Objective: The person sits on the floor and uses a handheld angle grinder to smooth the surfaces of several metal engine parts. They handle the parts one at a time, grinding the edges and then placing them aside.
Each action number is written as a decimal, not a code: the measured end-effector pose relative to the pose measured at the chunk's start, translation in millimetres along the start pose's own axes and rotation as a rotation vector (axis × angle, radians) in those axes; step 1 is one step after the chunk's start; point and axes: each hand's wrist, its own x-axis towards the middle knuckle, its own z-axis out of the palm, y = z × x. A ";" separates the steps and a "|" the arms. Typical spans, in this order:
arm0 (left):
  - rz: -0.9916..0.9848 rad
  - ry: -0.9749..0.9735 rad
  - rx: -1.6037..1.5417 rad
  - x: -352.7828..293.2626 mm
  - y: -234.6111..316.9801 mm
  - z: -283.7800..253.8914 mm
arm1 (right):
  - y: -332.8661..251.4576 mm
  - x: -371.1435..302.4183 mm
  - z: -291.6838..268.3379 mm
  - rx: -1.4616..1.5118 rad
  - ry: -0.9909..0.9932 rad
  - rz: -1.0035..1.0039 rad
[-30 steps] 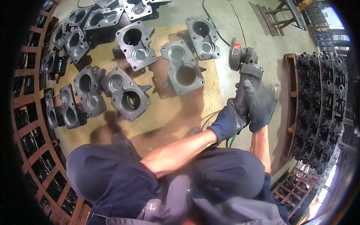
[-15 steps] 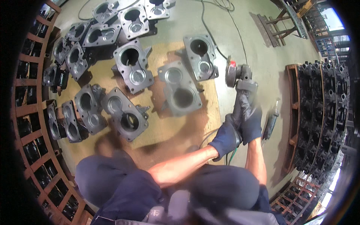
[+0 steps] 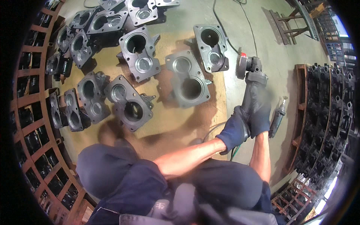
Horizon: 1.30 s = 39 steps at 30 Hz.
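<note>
Both my hands wear dark blue gloves and grip an angle grinder [image 3: 256,77] to the right of the cardboard. My left hand [image 3: 234,130] wraps round the rear of its body. Further forward, my right hand [image 3: 260,115] closes round the body's side, its fingers partly smeared. The grinder's disc and guard [image 3: 242,67], with a red spot on top, point away from me. Closest to the disc stands a grey metal casting [image 3: 213,52] with two round bores, apart from the grinder. Left of it lies a similar flanged casting [image 3: 186,78], its surface slightly blurred.
Several more castings [image 3: 140,54] stand on the cardboard sheet [image 3: 157,120] and beyond. A slim black hand tool [image 3: 278,119] lies on the floor at right. Racks [image 3: 35,100] line the left; stacked dark parts [image 3: 324,112] stand at right. Cables [image 3: 221,22] cross the floor.
The whole view has shifted, so the castings, grinder and hands sit a little higher and further right. Both hands keep their hold on the grinder.
</note>
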 end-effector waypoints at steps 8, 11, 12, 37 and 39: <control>0.121 -0.094 -0.650 18.1 -29.8 23.1 | -6.4 -4.6 -0.6 0.207 -0.104 -0.045; -0.019 -0.096 -0.260 17.5 -25.8 16.7 | -0.6 -4.4 -4.5 0.041 -0.064 -0.109; -0.064 -0.115 -0.167 16.4 -19.6 13.1 | -3.3 -3.9 -6.3 0.015 -0.047 -0.066; -0.035 -0.356 -0.465 16.1 2.8 7.2 | -63.0 2.4 -22.7 0.085 -0.354 0.238; -0.078 -0.314 -0.436 14.9 2.4 9.0 | -62.1 2.8 -18.6 0.042 -0.348 0.216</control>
